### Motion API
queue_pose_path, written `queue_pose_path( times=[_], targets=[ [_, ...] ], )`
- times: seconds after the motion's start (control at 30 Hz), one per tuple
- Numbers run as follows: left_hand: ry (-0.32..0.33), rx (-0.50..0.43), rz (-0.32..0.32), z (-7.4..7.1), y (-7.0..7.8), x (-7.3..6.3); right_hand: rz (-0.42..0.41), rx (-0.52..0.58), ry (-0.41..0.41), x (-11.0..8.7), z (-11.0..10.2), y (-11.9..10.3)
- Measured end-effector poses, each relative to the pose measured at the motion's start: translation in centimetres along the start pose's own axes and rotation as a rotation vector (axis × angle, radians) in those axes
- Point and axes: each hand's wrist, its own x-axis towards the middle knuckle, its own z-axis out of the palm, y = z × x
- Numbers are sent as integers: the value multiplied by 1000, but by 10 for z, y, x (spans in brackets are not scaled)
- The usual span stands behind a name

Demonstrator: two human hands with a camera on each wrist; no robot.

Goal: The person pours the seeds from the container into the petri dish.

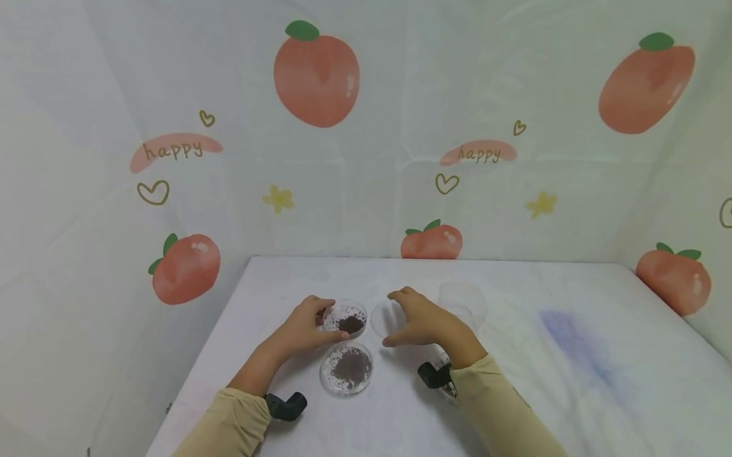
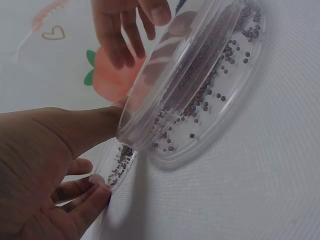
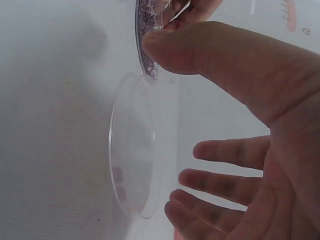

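Note:
In the head view, a clear petri dish (image 1: pixel 350 323) with small dark seeds lies at the table's middle. My left hand (image 1: pixel 301 328) holds it between thumb and fingers at its rim; the left wrist view shows the fingertips (image 2: pixel 97 200) on the edge. Just nearer to me sits another petri dish (image 1: pixel 347 369), also scattered with dark seeds. My right hand (image 1: pixel 426 320) is spread, its fingers around but apart from a clear round dish or lid (image 3: pixel 132 150) with no seeds visible in it. Part of a further dish (image 1: pixel 447 386) shows beneath my right wrist.
More clear round plastic pieces (image 1: pixel 465 299) lie behind my right hand; their outlines are faint. A white cloth covers the table (image 1: pixel 529 397), with a bluish stain (image 1: pixel 578 345) at the right. A fruit-printed curtain (image 1: pixel 364 175) hangs behind.

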Motion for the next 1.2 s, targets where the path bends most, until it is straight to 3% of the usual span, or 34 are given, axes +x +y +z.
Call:
queue_pose_path(
  times=[0.33, 0.8, 1.2],
  targets=[
    [-5, -2, 0, 2, -1, 2, 78, -48, 14, -3, -1, 4],
    [-8, -16, 10, 4, -6, 5, 117, -89, 16, -1, -1, 8],
    [-18, -22, 12, 0, -2, 0, 128, -119, -2, 3, 2, 11]
  ],
)
